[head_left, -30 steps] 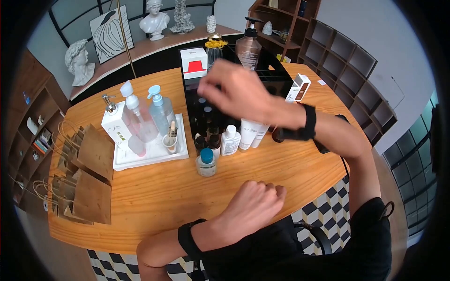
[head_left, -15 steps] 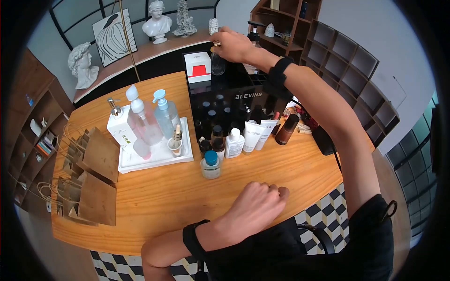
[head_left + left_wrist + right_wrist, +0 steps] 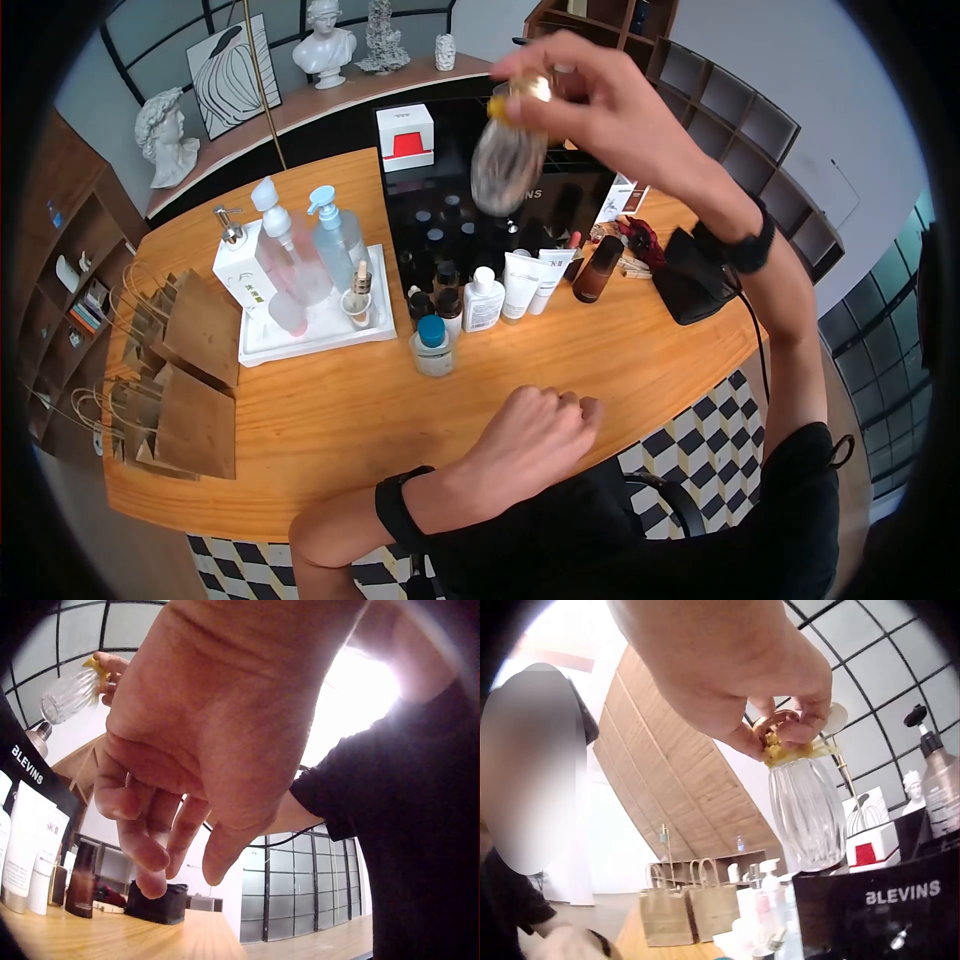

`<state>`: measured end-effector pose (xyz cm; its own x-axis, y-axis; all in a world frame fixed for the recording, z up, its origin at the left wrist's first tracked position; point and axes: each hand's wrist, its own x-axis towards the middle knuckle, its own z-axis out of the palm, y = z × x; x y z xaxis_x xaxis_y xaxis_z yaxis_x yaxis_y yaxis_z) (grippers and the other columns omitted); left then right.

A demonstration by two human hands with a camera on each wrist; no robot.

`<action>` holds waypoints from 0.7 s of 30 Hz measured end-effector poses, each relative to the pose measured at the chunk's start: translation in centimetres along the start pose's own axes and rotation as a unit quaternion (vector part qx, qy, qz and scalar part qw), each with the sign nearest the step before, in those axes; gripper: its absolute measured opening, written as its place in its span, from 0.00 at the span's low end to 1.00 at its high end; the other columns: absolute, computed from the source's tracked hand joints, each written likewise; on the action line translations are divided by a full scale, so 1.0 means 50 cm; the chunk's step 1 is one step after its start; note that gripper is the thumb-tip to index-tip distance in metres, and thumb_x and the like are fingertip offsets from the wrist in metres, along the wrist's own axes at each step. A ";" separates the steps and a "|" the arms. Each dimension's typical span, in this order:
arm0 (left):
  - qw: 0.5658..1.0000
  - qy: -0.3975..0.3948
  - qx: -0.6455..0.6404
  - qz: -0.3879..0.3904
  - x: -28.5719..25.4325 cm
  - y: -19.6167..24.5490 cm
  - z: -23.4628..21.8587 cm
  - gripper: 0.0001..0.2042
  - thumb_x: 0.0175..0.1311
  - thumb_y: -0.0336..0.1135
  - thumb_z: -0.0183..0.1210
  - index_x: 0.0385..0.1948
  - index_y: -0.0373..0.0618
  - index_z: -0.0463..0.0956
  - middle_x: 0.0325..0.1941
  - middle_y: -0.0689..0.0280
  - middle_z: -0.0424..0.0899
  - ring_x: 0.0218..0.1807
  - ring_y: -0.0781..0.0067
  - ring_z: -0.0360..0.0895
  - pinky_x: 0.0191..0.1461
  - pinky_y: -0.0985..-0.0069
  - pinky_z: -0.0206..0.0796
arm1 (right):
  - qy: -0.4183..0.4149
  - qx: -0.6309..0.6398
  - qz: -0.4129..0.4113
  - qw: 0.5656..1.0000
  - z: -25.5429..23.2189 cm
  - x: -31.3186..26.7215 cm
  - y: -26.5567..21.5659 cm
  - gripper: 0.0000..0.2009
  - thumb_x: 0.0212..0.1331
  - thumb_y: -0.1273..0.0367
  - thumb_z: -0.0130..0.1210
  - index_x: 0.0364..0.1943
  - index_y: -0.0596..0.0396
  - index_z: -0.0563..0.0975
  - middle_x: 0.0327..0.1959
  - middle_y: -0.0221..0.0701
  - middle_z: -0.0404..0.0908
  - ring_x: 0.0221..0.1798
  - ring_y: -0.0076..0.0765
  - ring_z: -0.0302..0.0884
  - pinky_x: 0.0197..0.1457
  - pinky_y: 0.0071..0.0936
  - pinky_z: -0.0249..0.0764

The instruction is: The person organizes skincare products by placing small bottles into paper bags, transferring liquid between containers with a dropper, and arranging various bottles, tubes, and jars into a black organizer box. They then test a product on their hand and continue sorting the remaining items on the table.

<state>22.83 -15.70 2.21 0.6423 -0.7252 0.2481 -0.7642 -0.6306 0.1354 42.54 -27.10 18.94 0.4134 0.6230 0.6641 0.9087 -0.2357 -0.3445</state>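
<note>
The right hand point(image 3: 610, 110) pinches a ribbed clear glass bottle point(image 3: 507, 165) by its gold and yellow neck, holding it tilted above the black BLEVINS box point(image 3: 570, 210). In the right wrist view, fingers wrap the top of this bottle point(image 3: 808, 814), its glass body hanging below. A white box with a red panel point(image 3: 406, 140) stands on the black box, left of the bottle. The left hand point(image 3: 530, 440) rests near the table's front edge holding nothing; the left wrist view shows its fingers point(image 3: 150, 859) loosely curled.
A white tray point(image 3: 320, 350) holds pump bottles at the left, beside brown paper bags point(image 3: 195, 420). Along the black box's front stand a blue-capped jar point(image 3: 433, 350), a white bottle point(image 3: 483, 303), white tubes point(image 3: 522, 288) and a brown bottle point(image 3: 597, 270). A black pouch point(image 3: 690, 280) lies at the right.
The right hand reached to the back of the black box, took hold of the glass bottle and lifted it toward the person. The left hand has hardly moved.
</note>
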 end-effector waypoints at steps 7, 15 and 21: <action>1.000 0.026 0.002 0.013 -0.004 0.005 0.003 0.13 0.67 0.37 0.66 0.43 0.34 0.80 0.29 0.57 0.85 0.34 0.60 0.88 0.31 0.66 0.75 | -0.257 0.034 0.030 0.965 0.088 -0.171 -0.041 0.16 0.64 0.70 0.67 0.55 0.61 0.84 0.45 0.40 0.80 0.42 0.40 0.84 0.44 0.36 0.83; 1.000 0.019 0.004 0.009 -0.004 0.007 0.004 0.14 0.63 0.35 0.66 0.44 0.33 0.81 0.29 0.57 0.85 0.32 0.61 0.87 0.30 0.67 0.74 | -0.332 -0.101 -0.016 0.938 0.173 -0.224 -0.034 0.18 0.64 0.69 0.68 0.56 0.58 0.80 0.52 0.39 0.74 0.41 0.50 0.86 0.41 0.44 0.82; 1.000 0.022 -0.007 0.008 -0.002 0.004 0.004 0.14 0.63 0.35 0.67 0.44 0.32 0.81 0.28 0.57 0.85 0.32 0.61 0.87 0.30 0.67 0.73 | -0.301 -0.103 -0.046 0.947 0.183 -0.219 -0.013 0.18 0.65 0.67 0.68 0.56 0.58 0.80 0.52 0.40 0.74 0.38 0.50 0.86 0.37 0.44 0.81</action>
<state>22.64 -15.78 2.04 0.6277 -0.7212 0.2929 -0.7747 -0.6155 0.1447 36.91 -26.97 5.82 0.2799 0.9457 0.1653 0.9570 -0.2612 -0.1263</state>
